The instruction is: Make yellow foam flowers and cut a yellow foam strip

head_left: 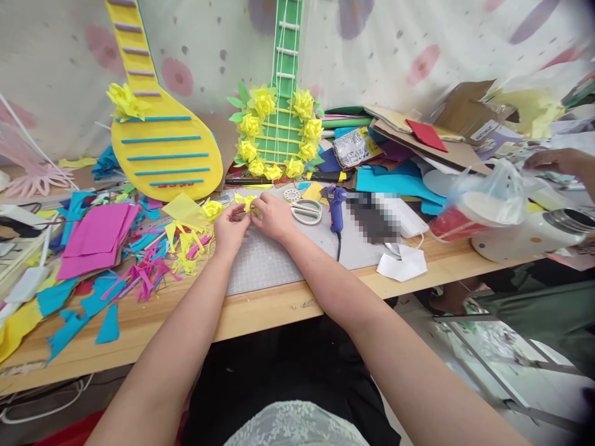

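Yellow paper flower (245,199) lies in frt of green paper guitar (289,127), betw. both hands' tips: L hand (231,228) & R hand (275,217) equally nr, fingers pinched tog. on it; long axis unclear.

Bright, even, diffuse light, soft shadows. Wide-angle stretch at edges; right side smeared, cup (460,220) and bottle (511,238) soft. Dark right-hand corners. Pixelated block (374,218) mid-right.

Can't see all of the yel. paper (244,199), part-hid by hands (275,217). Yel. guitar (170,147) & grn. guitar (289,93), surface's (264,319) back edge: tops cut off. Dark thing (374,217) nr. front edge: blurred, can't ID.
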